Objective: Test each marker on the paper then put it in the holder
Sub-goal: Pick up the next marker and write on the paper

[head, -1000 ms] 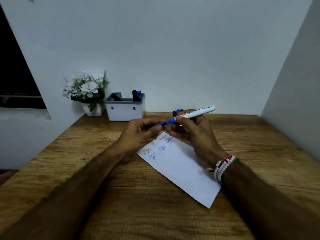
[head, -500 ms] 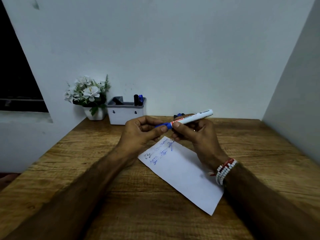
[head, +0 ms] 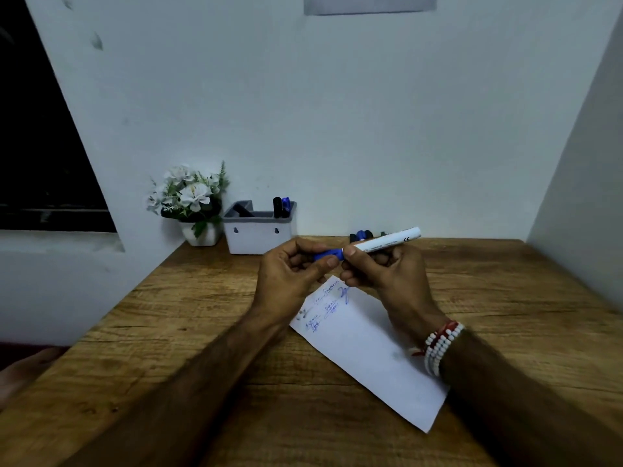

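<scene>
l hand (head: 293, 274) and r hand (head: 387, 274) meet in mid-air above the far end of the paper (head: 367, 352), which lies flat on the tabletop (head: 202, 315) w/ blue scribbles at that end. l fingers (head: 325, 263) are curled round the blue cap (head: 328, 255) end of the marker (head: 387, 242), r fingers pinch its white barrel right beside the cap, barrel tilted up to the right. holder (head: 258, 235) sits at the back by the wall, well apart from the hands, w/ two markers (head: 281, 207) upright in its right compartment, a flower pot (head: 199, 230) just left of it, more markers (head: 362, 235) lying behind the r hand.
</scene>
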